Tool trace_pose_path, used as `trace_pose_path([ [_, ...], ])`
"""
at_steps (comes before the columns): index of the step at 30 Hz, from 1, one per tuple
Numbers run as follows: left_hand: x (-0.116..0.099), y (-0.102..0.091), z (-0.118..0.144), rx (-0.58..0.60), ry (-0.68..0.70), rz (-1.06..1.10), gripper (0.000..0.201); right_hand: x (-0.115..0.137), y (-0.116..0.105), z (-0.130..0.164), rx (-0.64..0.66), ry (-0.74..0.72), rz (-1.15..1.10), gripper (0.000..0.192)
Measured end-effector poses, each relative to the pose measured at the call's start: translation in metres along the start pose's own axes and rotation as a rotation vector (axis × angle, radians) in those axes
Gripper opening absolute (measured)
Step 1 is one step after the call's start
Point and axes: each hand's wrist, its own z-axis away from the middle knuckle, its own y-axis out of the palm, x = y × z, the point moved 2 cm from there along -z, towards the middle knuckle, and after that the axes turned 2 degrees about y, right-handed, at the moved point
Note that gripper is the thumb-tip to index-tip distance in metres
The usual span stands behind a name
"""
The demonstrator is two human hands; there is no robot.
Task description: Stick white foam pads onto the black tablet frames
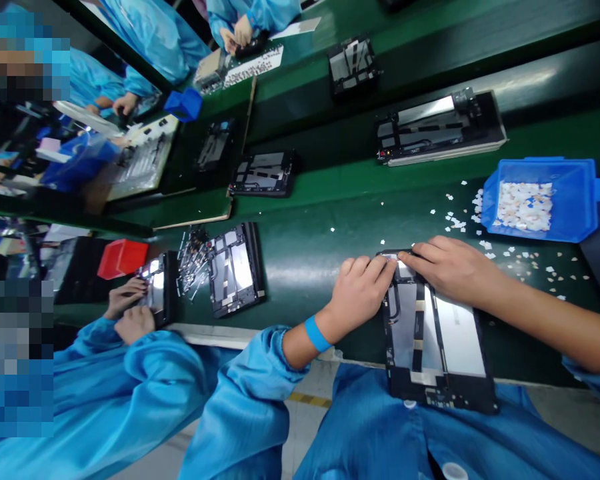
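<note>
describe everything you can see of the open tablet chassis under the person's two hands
The tablet chassis is a flat black rectangular frame lying open side up, partly on the green work surface and partly overhanging its near edge above the person's blue-clad lap. Inside are silvery metal plates, a large pale panel on the right, black strips and small yellowish patches. The left hand and right hand both press on its far end, fingers meeting near the top edge. Small white scraps lie scattered beside it.

The open tablet (437, 333) lies on the counter's (305, 253) near edge; the tray of scraps (540, 200) sits behind it, rightward.
</note>
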Motion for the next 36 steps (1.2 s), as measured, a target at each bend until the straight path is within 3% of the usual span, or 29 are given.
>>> trace_pose_path([
  [7,-0.007,-0.004,-0.003,0.124,-0.068,0.110,0.041,0.004,-0.003,0.000,0.022,0.004,0.032,0.036],
  [21,-0.009,-0.007,-0.017,0.163,-0.061,0.031,0.043,-0.001,0.004,-0.003,-0.002,0.014,-0.028,0.038],
  [24,-0.006,-0.010,-0.017,0.163,-0.060,0.091,0.042,-0.002,-0.003,0.001,-0.039,0.043,-0.098,0.037],
  [26,-0.003,-0.013,-0.006,0.118,-0.131,0.183,0.043,-0.003,-0.015,0.019,-0.097,0.161,-0.170,0.039],
  [28,-0.002,-0.014,0.014,0.050,-0.299,0.355,0.048,0.001,-0.026,0.052,-0.135,0.402,-0.235,0.041],
  [30,-0.010,-0.010,0.039,0.050,-0.454,0.585,0.056,0.013,-0.032,0.092,-0.086,0.663,-0.283,0.037],
  [33,-0.040,0.001,0.066,0.150,-0.495,0.855,0.071,0.047,-0.033,0.131,0.082,0.723,-0.419,0.035],
  [36,-0.054,0.004,0.075,0.063,-0.542,1.007,0.077,0.075,-0.039,0.122,0.127,0.722,-0.565,0.044],
])
